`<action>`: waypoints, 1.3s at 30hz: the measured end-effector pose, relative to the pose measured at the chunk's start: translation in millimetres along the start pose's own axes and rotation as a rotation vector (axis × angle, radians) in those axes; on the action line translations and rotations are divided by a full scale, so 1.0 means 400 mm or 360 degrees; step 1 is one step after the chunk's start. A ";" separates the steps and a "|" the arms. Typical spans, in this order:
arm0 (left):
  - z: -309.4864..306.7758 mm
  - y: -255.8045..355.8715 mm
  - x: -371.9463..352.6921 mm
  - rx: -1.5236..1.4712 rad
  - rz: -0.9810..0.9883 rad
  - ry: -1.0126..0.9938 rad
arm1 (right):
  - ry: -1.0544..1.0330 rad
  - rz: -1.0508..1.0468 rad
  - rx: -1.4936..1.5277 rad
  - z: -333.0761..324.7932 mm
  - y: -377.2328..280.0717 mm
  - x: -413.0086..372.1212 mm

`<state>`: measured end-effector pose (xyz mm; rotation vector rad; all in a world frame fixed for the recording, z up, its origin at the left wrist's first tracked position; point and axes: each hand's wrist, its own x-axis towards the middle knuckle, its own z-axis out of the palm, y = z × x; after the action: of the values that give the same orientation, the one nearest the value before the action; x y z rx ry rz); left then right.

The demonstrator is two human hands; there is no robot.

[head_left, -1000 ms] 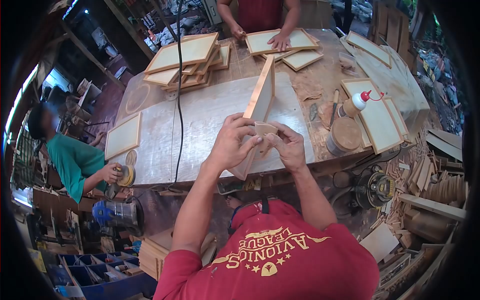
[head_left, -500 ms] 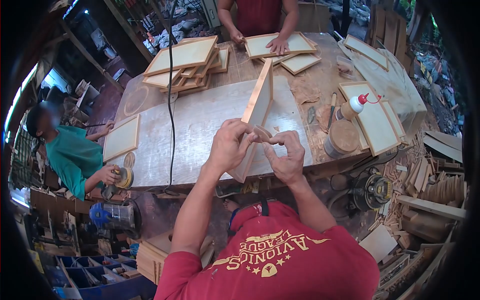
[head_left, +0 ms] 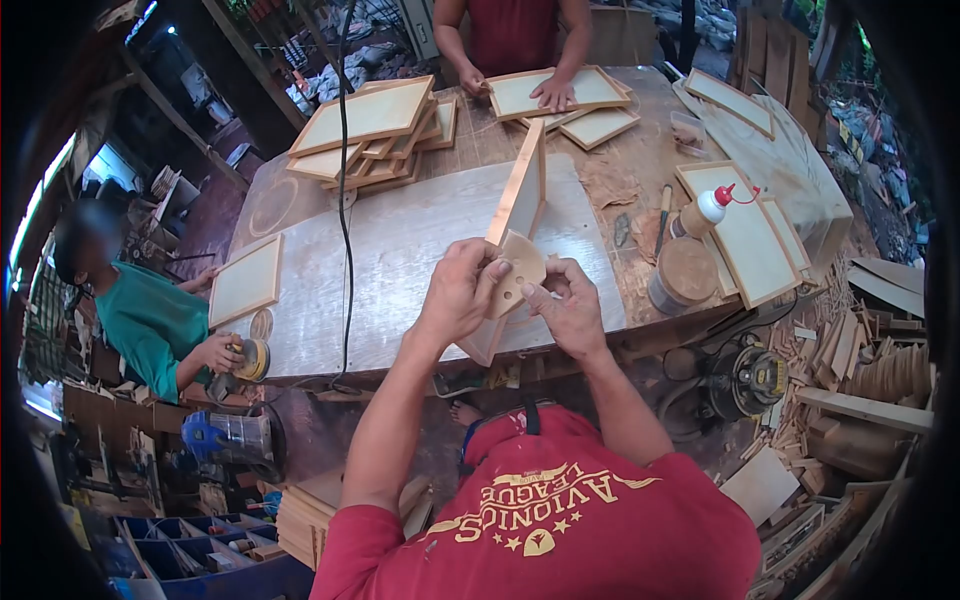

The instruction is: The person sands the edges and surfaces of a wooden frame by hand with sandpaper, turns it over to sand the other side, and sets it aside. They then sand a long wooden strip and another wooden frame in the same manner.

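A round beige sanding disc (head_left: pixel 522 268) with several small holes is bent between my two hands. My left hand (head_left: pixel 462 288) pinches its left side with thumb and fingers. Its lower right edge is gripped by the thumb and curled fingers of my right hand (head_left: pixel 570 312). Just behind and below my hands, a wood-framed panel (head_left: pixel 520 185) stands on its narrow edge on the worktable (head_left: pixel 420 235). My hands hide part of that panel.
Stacked framed panels (head_left: pixel 365 115) lie at the back left. A co-worker's hand (head_left: pixel 553 92) presses another panel across the table. To the left, a person in a green shirt (head_left: pixel 150 315) holds a sander (head_left: pixel 252 358). A glue bottle (head_left: pixel 705 212) and a jar (head_left: pixel 686 272) stand right.
The sanding disc has turned from nearly edge-on to show its flat face and holes. My hands have shifted only slightly around it.
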<state>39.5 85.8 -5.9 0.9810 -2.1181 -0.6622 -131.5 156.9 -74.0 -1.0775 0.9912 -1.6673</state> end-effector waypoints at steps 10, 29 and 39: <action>-0.001 -0.019 -0.008 -0.0203 -0.0156 -0.0091 | -0.0258 0.0154 0.0135 -0.038 0.017 0.021; -0.008 -0.009 -0.002 0.0044 0.0239 0.0033 | -0.0418 0.0017 0.0447 -0.028 -0.001 0.082; 0.023 -0.024 -0.010 -0.0243 -0.0089 0.0083 | -0.0063 0.0011 -0.0212 0.001 -0.007 0.017</action>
<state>38.3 84.8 -19.7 0.9654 -1.9692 -0.8052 -133.4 151.2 -69.8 -1.1881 1.0916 -1.5865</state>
